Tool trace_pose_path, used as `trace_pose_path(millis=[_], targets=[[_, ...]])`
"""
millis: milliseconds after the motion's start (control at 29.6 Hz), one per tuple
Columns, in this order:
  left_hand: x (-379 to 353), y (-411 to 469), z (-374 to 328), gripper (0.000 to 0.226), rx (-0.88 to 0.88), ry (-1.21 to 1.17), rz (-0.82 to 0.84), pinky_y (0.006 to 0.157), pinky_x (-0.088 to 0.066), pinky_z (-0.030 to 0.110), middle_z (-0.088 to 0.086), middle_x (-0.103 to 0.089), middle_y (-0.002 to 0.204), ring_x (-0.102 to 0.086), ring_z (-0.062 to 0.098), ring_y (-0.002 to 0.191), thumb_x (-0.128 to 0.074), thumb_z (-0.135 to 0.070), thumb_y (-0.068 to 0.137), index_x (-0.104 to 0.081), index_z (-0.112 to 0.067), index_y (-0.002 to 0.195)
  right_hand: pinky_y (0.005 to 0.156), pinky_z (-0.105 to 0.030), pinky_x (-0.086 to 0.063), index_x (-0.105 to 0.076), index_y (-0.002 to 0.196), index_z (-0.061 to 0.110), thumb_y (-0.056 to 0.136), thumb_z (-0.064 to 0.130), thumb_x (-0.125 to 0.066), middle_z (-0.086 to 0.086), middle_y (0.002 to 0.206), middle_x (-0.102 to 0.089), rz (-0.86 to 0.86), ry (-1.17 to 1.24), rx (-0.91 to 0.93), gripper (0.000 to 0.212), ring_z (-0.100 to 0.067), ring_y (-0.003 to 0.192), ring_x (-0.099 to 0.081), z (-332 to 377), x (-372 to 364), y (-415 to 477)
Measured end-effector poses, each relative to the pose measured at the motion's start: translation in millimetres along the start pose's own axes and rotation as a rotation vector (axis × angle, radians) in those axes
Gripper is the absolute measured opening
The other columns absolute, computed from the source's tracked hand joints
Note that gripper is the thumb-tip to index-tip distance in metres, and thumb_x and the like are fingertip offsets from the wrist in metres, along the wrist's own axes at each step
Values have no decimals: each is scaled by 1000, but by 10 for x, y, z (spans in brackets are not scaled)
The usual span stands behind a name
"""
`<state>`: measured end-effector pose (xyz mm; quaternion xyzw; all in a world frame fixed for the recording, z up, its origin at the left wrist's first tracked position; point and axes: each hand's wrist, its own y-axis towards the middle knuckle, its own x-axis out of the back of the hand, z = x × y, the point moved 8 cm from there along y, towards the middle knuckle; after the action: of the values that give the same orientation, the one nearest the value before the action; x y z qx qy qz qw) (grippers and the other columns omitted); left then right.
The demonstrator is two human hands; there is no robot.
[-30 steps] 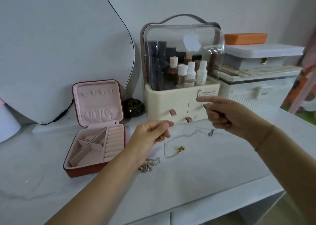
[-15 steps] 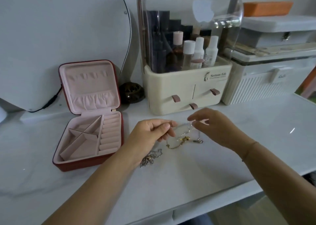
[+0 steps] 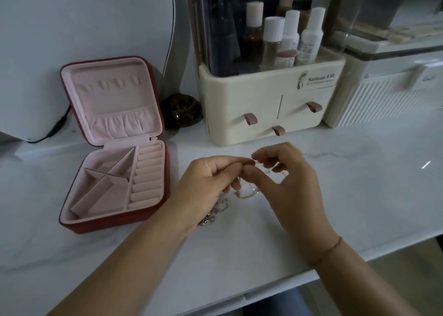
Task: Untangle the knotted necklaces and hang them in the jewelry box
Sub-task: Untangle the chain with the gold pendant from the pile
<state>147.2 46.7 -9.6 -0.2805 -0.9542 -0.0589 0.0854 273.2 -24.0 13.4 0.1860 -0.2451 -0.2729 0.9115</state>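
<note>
The left hand [image 3: 208,183] is pinching a thin gold necklace [image 3: 247,196] between thumb and curled fingers, the right hand [image 3: 287,183] pinching the same chain (its loop is dangling over the tabletop [image 3: 359,183]). A second necklace [image 3: 211,216] is lying beside the left wrist; the jewelry box [image 3: 107,224] is sitting open, further left

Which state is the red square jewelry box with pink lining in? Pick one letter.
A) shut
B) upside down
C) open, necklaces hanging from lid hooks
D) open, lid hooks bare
D: the red jewelry box stands open, lid raised, nothing on its hooks; the left hand and right hand pinch the thin gold chain.
</note>
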Motion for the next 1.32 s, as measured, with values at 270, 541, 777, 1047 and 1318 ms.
trace_pose_path(millis=[270,541,777,1047,1318], targets=[[-59,-41,-142,14,-53,-32,77,63,-44,14,-1,-72,70,-55,6,60,-61,-13,89,-74,-15,92,73,-26,-52,-65,113,15,89,13,-62,-3,82,-72,354,516,-191,25,-14,78,-68,-156,-170,-30],[-27,-69,-217,20,-70,-10,102,62,-44,25,2,-73,76,-54,10,64,-57,-25,86,-73,-15,93,62,-17,-46,-69,86,12,74,23,-67,2,71,-68,310,513,-279,17,-7,65,-58,-195,-155,-33],[72,-57,-209,19,-56,-75,-15,64,-47,15,0,-72,70,-56,6,62,-66,-31,71,-70,-16,82,60,-15,-39,-72,73,18,75,23,-75,-1,72,-64,319,643,-352,6,-7,62,-50,-226,-142,-48],[201,-115,-313,5,-235,59,-259,65,-47,14,-12,-68,72,-58,3,67,-73,-32,74,-71,-28,76,61,-13,-42,-71,70,18,74,20,-70,6,73,-69,293,707,-372,4,-1,63,-57,-233,-126,-42],[66,-180,-416,7,-368,259,-230,65,-49,22,-8,-69,74,-60,15,67,-74,-26,76,-73,-27,83,56,-13,-39,-68,74,10,72,23,-67,9,57,-57,293,628,-330,14,-2,54,-46,-168,-107,-42]])
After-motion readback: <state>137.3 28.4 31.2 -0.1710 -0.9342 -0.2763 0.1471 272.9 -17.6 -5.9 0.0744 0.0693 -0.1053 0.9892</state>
